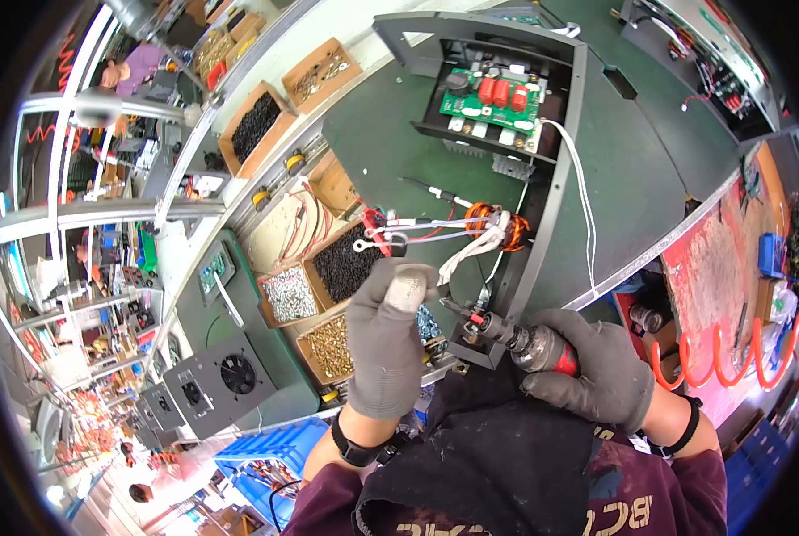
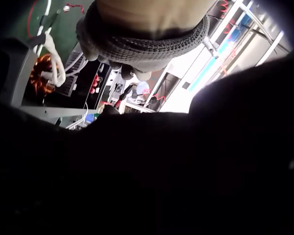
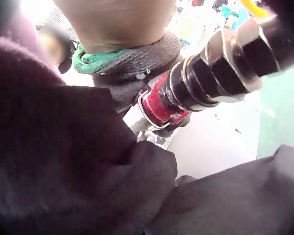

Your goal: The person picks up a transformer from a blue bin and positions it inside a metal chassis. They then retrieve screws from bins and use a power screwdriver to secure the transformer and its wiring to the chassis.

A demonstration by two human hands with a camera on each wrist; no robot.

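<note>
My gloved right hand [image 1: 596, 366] grips an air screwdriver [image 1: 542, 348] with a red band, its narrow end pointing left toward the left hand. In the right wrist view the screwdriver [image 3: 159, 105] shows its red band and metal hex fittings. My gloved left hand [image 1: 389, 335] has its fingers curled, thumb up, right beside the tool's tip; I cannot tell whether anything is between them. Beyond the hands, a copper-wound coil [image 1: 504, 228] with white-sleeved leads [image 1: 471, 255] and ring terminals lies at the black metal case [image 1: 565, 107]. In the left wrist view the coil [image 2: 41, 73] also shows.
Inside the case sits a green circuit board [image 1: 493, 103] with red components. Left of the hands are boxes of black screws [image 1: 350, 259], silver parts [image 1: 290, 295] and brass parts [image 1: 330, 348]. A coiled orange hose [image 1: 730, 371] hangs at the right. Fan panels [image 1: 207, 384] lie far left.
</note>
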